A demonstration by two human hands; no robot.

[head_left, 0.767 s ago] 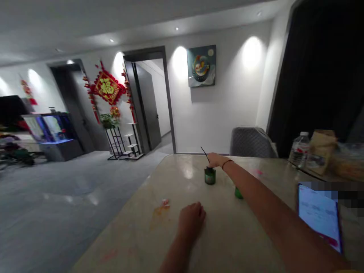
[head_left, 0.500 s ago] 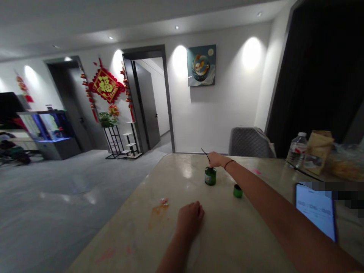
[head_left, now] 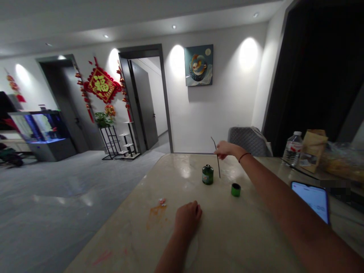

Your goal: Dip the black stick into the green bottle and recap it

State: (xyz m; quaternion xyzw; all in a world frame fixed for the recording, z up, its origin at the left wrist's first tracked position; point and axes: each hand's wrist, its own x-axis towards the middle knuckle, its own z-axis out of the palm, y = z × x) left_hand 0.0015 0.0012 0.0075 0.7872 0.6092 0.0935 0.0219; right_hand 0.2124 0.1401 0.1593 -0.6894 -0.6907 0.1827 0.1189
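A thin dark stick (head_left: 218,167), bent near its top, is pinched in my right hand (head_left: 226,149) and hangs nearly upright. Its lower end is just right of a small green bottle (head_left: 207,176), apart from it. The bottle stands upright with its narrow neck uncovered. To the right of the bottle sits a short green cap (head_left: 236,190), its dark hollow facing up. My left hand (head_left: 187,218) rests on the table nearer to me, fingers curled in, with nothing visible in it.
The pale table (head_left: 222,235) bears small pinkish bits (head_left: 162,201) beside an orange smear (head_left: 156,213). On the right lie a lit phone (head_left: 311,199) and a dark cable (head_left: 301,169), near a clear plastic bottle (head_left: 292,148), a paper bag (head_left: 313,150) and a plastic bag (head_left: 344,159). A grey chair (head_left: 247,140) stands behind.
My right hand has lifted the stick out of the green bottle and moved it up and to the right. My left hand has stayed on the table. The view has shifted slightly.
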